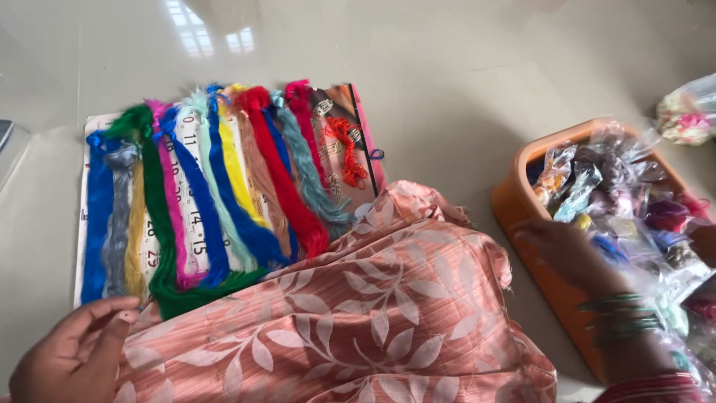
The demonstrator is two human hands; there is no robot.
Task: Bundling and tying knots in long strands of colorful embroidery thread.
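My left hand [71,351] rests at the lower left with its fingers loosely spread, touching the edge of a peach leaf-print cloth [358,306] that covers my lap. It holds nothing. My right hand [563,250], with green bangles on the wrist, reaches into an orange plastic tub [514,198] full of small clear bags of coloured thread [619,194]. Its fingertips blur against the bags, so I cannot see whether it grips one. Several thread skeins [216,194] in blue, green, pink, yellow and red lie side by side on a printed paper sheet [82,246] on the floor.
A small orange skein [347,149] lies on a brown booklet [350,112] at the right end of the row. Another clear bag of threads [686,112] sits at the far right on the glossy pale floor [447,60].
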